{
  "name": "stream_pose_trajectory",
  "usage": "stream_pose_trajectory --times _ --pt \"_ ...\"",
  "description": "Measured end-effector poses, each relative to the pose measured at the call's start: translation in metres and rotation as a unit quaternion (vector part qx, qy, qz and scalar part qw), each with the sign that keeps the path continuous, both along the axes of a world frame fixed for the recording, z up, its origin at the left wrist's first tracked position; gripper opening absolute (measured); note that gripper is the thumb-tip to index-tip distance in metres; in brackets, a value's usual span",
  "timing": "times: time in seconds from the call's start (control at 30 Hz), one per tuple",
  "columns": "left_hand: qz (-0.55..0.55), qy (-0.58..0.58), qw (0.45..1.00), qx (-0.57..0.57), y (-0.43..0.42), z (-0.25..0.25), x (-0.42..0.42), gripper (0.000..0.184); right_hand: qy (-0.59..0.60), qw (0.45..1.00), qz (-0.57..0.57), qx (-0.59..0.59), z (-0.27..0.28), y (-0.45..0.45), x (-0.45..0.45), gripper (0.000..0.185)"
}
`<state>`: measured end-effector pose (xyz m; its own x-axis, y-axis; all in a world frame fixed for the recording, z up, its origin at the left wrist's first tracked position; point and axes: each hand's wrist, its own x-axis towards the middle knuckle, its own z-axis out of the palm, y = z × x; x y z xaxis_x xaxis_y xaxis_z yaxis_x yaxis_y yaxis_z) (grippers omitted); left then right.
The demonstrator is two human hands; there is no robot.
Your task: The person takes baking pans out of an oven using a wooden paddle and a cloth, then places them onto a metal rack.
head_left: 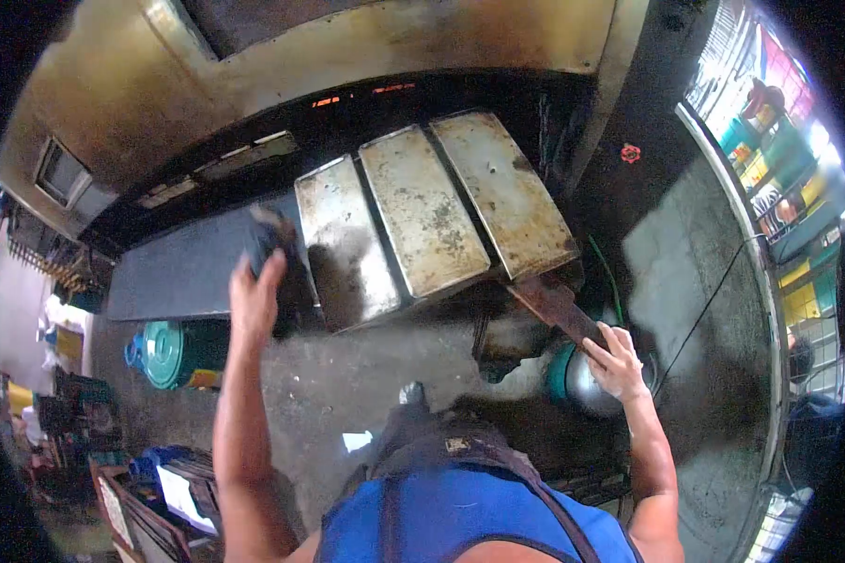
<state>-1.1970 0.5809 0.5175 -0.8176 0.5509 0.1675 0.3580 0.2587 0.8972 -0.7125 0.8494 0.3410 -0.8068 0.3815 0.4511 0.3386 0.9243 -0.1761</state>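
Watching remotely, I take the middle tray (424, 211) as landmark. Left of it, the left hand (257, 293) has fingers curled round a blurred dark pad (268, 240). Right of it, the right hand (616, 362) grips a dark strip (563, 310) whose tip seems to meet the right tray (504, 192). Risk: a sideways shove could skew that tray into the middle one; a slack left grip could drop the pad

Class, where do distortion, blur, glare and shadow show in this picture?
Head view: edges bow, corners go black. Head view: glare washes out parts of the far-right background. Head view: the left hand and its dark item blur; the right hand looks crisper. Head view: the slot behind the metal trays sinks into shadow.
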Motion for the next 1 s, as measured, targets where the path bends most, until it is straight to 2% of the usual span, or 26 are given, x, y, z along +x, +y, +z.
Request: stream_pose_trajectory --times 0.07,0.1,0.13,0.17,0.2,0.23,0.27,0.3,0.33,0.37,0.5,0.57,0.6,0.67,0.73,0.77,0.8,0.83,0.87,0.9,0.97,1.0 --pt "-0.002 0.147 0.989 -0.031 0.040 0.033 -0.022 0.030 -0.004 1.000 -0.002 0.007 -0.003 0.000 0.000 0.044" --pt "-0.046 0.354 0.932 -0.055 0.069 0.045 -0.031 0.034 -0.003 1.000 -0.001 0.002 -0.002 0.000 0.000 0.045" --pt "-0.062 0.395 0.916 -0.045 0.101 0.046 -0.030 0.037 -0.004 1.000 -0.003 0.006 -0.004 0.000 0.000 0.045" --pt "-0.091 0.404 0.901 -0.131 0.133 0.046 -0.030 0.037 -0.003 1.000 -0.007 0.010 -0.006 -0.001 0.000 0.046" --pt "-0.174 0.328 0.914 -0.164 0.162 0.029 -0.031 0.038 -0.003 1.000 -0.010 0.013 -0.007 -0.001 0.001 0.046" --pt "-0.195 0.217 0.919 -0.265 0.179 0.004 -0.008 0.040 -0.008 1.000 -0.020 0.010 -0.003 -0.005 0.000 0.046" --pt "-0.197 0.439 0.853 -0.200 0.192 -0.038 0.004 0.043 -0.015 1.000 -0.023 0.007 -0.003 -0.010 0.003 0.046" --pt "-0.296 0.275 0.885 -0.229 0.182 -0.026 0.038 0.043 -0.008 1.000 -0.017 0.014 -0.002 -0.003 0.002 0.047" --pt "-0.380 0.366 0.835 -0.156 0.171 -0.044 0.053 0.043 0.000 1.000 -0.015 0.010 -0.005 -0.004 0.000 0.047" --pt "-0.396 0.358 0.825 -0.182 0.155 -0.041 0.076 0.043 -0.007 1.000 -0.024 0.007 -0.005 -0.006 0.000 0.048" --pt "-0.382 0.384 0.830 -0.134 0.143 -0.047 0.080 0.041 -0.001 1.000 -0.025 0.002 -0.008 -0.007 0.001 0.048" --pt "-0.402 0.342 0.841 -0.121 0.145 -0.045 0.070 0.039 -0.008 0.999 -0.046 0.000 -0.012 -0.008 0.001 0.049" --pt "-0.393 0.318 0.851 -0.144 0.146 -0.032 0.061 0.038 -0.016 0.998 -0.055 -0.008 -0.008 -0.011 0.000 0.050" --pt "-0.323 0.200 0.881 -0.284 0.137 0.027 0.039 0.035 -0.021 0.997 -0.067 -0.009 -0.002 -0.016 -0.002 0.050" --pt "-0.275 0.290 0.899 -0.179 0.128 0.042 -0.027 0.039 -0.027 0.997 -0.075 -0.009 -0.001 -0.018 -0.003 0.049" --pt "-0.231 0.360 0.888 -0.167 0.125 0.045 -0.060 0.037 -0.032 0.996 -0.083 -0.015 -0.002 -0.019 -0.005 0.048" --pt "-0.187 0.426 0.872 -0.154 0.123 0.043 -0.080 0.035 -0.036 0.996 -0.085 -0.016 -0.002 -0.019 -0.004 0.048" --pt "-0.225 0.231 0.912 -0.254 0.117 0.033 -0.076 0.030 -0.035 0.995 -0.093 -0.014 -0.002 -0.020 -0.004 0.047" --pt "-0.225 0.339 0.889 -0.209 0.107 -0.033 -0.079 0.029 -0.033 0.995 -0.098 -0.011 -0.002 -0.023 -0.006 0.046" --pt "-0.262 0.225 0.886 -0.310 0.092 -0.010 -0.043 0.031 -0.045 0.994 -0.100 -0.005 0.002 -0.025 -0.007 0.044" --pt "-0.368 0.332 0.851 -0.175 0.062 -0.039 -0.020 0.035 -0.041 0.994 -0.097 -0.005 -0.005 -0.022 -0.008 0.042" --pt "-0.371 0.347 0.847 -0.155 0.054 -0.045 -0.010 0.038 -0.038 0.994 -0.096 -0.020 -0.005 -0.022 -0.006 0.042"
